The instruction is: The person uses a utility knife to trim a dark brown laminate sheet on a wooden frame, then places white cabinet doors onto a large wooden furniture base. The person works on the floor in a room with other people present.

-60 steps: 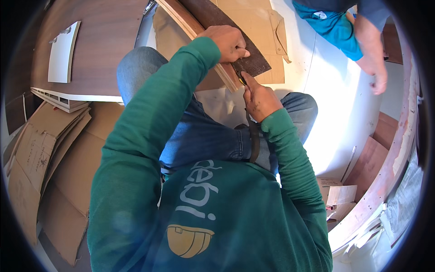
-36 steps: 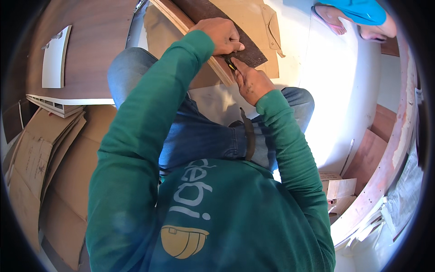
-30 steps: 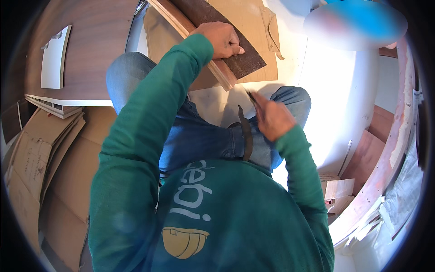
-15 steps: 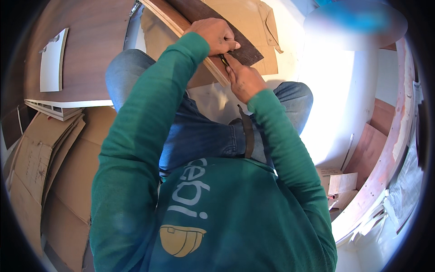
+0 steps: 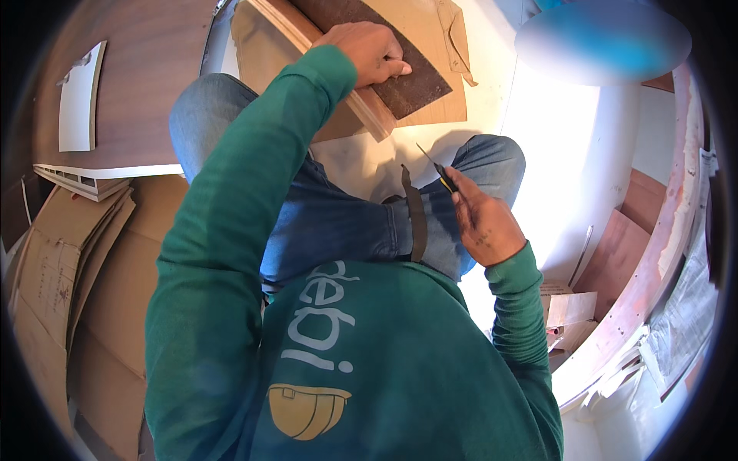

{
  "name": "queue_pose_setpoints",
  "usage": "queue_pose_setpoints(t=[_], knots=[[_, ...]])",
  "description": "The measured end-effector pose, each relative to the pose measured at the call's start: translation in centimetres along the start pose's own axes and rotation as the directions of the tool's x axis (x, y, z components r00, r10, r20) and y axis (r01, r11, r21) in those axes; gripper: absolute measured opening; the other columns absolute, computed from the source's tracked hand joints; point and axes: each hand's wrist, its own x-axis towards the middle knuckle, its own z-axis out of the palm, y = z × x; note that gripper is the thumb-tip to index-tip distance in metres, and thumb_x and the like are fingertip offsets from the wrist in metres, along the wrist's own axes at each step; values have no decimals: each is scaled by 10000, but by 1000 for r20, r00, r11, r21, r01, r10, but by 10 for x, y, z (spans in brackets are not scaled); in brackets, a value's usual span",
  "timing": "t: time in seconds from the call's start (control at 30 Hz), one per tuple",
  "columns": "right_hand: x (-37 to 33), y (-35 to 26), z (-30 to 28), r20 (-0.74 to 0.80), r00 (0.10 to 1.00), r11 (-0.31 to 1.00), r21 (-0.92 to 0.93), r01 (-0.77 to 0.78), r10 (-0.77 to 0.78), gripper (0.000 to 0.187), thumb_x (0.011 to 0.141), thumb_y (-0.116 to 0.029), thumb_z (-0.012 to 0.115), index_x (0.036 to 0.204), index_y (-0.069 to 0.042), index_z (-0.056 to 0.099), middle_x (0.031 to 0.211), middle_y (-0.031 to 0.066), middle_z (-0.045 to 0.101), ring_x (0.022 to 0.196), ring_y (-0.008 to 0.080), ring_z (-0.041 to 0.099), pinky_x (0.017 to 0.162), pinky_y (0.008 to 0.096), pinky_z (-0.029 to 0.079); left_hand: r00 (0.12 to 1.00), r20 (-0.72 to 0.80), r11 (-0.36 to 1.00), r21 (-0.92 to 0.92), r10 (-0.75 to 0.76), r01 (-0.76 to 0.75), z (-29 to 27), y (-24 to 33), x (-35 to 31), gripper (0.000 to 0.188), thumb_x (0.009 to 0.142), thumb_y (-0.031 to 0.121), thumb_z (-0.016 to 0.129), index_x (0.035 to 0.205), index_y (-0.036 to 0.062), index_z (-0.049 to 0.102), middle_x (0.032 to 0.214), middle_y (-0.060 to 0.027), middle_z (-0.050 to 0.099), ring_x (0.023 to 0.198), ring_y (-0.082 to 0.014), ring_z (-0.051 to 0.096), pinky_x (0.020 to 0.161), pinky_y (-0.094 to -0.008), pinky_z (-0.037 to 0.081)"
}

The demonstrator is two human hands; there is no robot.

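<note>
My left hand (image 5: 363, 55) presses with curled fingers on a dark brown sheet (image 5: 419, 86), its thumb lying along the sheet. Beneath and beside that sheet runs a long wooden board (image 5: 375, 121) with a pale layered edge. My right hand (image 5: 490, 224) is closed around a utility knife (image 5: 447, 182) with a black and yellow handle. The knife's thin blade is out and points up and left, apart from the sheet, above my right leg. A dark strap (image 5: 416, 219) hangs at my waist, left of the knife.
Flat cardboard (image 5: 450, 107) lies under the board. To the left stands a brown panel (image 5: 146, 92) with a small white piece (image 5: 79, 100) on it. Folded cardboard (image 5: 58, 261) leans at lower left. Reddish wood pieces (image 5: 619, 253) are on the right.
My right hand has pulled back from the board, down and to the right, carrying the utility knife. My left hand stays on the sheet, nearly unmoved.
</note>
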Motion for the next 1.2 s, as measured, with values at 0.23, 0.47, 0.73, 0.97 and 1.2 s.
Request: queue_pose_setpoints(t=[0.23, 0.47, 0.73, 0.97, 1.2], knots=[[38, -30, 7, -47, 999, 995, 94, 32, -28, 394, 1019, -144, 522, 1408, -90, 539, 892, 310, 675, 851, 480, 670, 754, 551, 514, 999, 26, 997, 65, -34, 33, -9, 13, 7, 319, 945, 418, 682, 974, 123, 801, 869, -140, 743, 846, -363, 699, 813, -476, 558], [57, 15, 27, 36, 999, 1000, -10, 4, -3, 403, 1019, -153, 509, 1418, -100, 536, 905, 306, 678, 835, 495, 666, 755, 564, 517, 998, 53, 995, 94, -20, 15, -14, 16, 8, 336, 949, 411, 672, 876, 102, 782, 784, -147, 717, 792, -363, 689, 774, -486, 549], [10, 6, -1, -67, 997, 996, 87, 35, -29, 395, 1025, -135, 515, 1416, -83, 546, 889, 282, 689, 874, 478, 674, 765, 517, 530, 1000, 4, 993, 119, -3, 2, -9, 20, 15, 345, 932, 395, 674, 802, 85, 749, 727, -142, 695, 750, -367, 681, 763, -489, 552], [88, 15, 46, -150, 972, 980, 54, 192, -182, 387, 1025, -182, 517, 1400, -90, 541, 817, 265, 682, 786, 456, 673, 730, 546, 524, 1000, 7, 995, 96, -11, 10, -6, 15, 15, 365, 937, 402, 672, 789, 77, 746, 713, -133, 691, 746, -354, 677, 756, -489, 551], [56, 33, 36, 34, 999, 994, -103, 33, -30, 390, 1020, -171, 521, 1406, -115, 531, 799, 267, 681, 734, 460, 677, 699, 560, 538, 999, -36, 1000, 5, 21, -21, 3, 5, 15, 464, 949, 461, 671, 764, 38, 720, 684, -162, 636, 678, -375, 602, 677, -483, 490]])
